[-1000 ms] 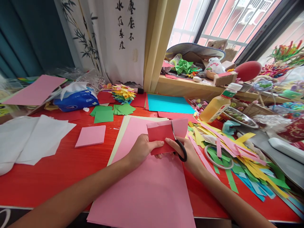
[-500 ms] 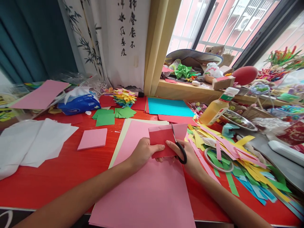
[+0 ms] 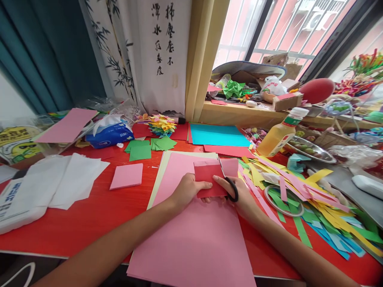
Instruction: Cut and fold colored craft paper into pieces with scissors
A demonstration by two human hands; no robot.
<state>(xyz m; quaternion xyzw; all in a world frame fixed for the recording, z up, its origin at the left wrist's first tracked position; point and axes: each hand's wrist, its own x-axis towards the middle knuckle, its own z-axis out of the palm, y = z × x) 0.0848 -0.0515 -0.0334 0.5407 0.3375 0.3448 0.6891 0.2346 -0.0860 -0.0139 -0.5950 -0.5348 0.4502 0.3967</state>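
My left hand (image 3: 187,192) is closed on a red paper square (image 3: 207,174) with pink paper behind it, thumb lying on the front. In my right hand (image 3: 242,195) is a pair of black-handled scissors (image 3: 232,189), blades pointing up along the red square's right edge. My right index finger presses on the red paper. A flap of pink paper (image 3: 230,167) sticks out to the right of the blades. Beneath both hands lies a stack of large pink sheets (image 3: 191,243) over pale green ones.
Green squares (image 3: 140,150) and pink squares (image 3: 127,175) lie to the left, near white sheets (image 3: 76,179) and a tissue pack (image 3: 109,131). Paper strips (image 3: 323,211), a tape roll (image 3: 279,209) and a juice bottle (image 3: 281,133) are on the right. Blue sheets (image 3: 218,134) lie behind.
The view has shifted a little left, so things appear further right. The scissors sit closer to the red square's right edge, and the pink flap beyond them looks smaller. Both holds stay the same.
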